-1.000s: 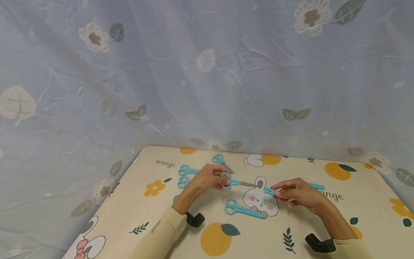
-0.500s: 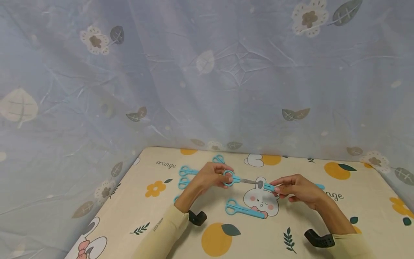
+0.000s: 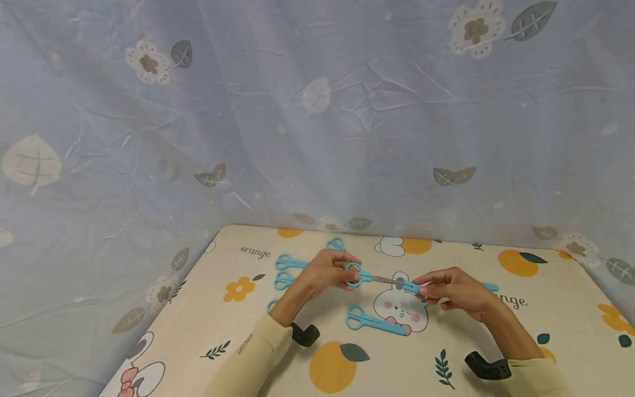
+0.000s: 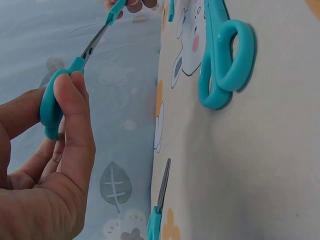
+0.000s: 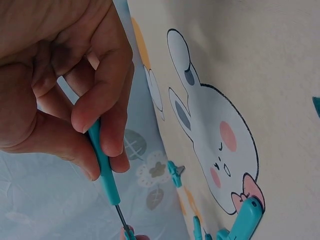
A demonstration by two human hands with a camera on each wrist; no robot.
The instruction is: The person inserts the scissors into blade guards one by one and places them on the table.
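My left hand [image 3: 322, 271] pinches the turquoise handle loops of a pair of scissors [image 3: 364, 276] above the table, its metal blades pointing right. My right hand [image 3: 458, 292] pinches a turquoise blade cover [image 3: 410, 286] between thumb and fingers. The blade tips are at the mouth of the cover; in the right wrist view the blades [image 5: 120, 216] run into its end. Below the hands lies a second pair of scissors [image 3: 377, 323] with its blades covered. Behind the left hand is a third pair [image 3: 335, 244], whose bare blade [image 4: 165, 180] shows in the left wrist view.
Several more turquoise scissors [image 3: 284, 280] lie left of centre, partly hidden by the left arm. Another turquoise piece [image 3: 490, 286] lies beyond the right hand. The patterned tablecloth [image 3: 278, 358] reaches back to a hanging grey-blue curtain [image 3: 317, 138].
The left hand has brought the scissors slightly right, and the cover has shifted slightly left, so the blade tips now meet the cover, where a gap showed earlier.
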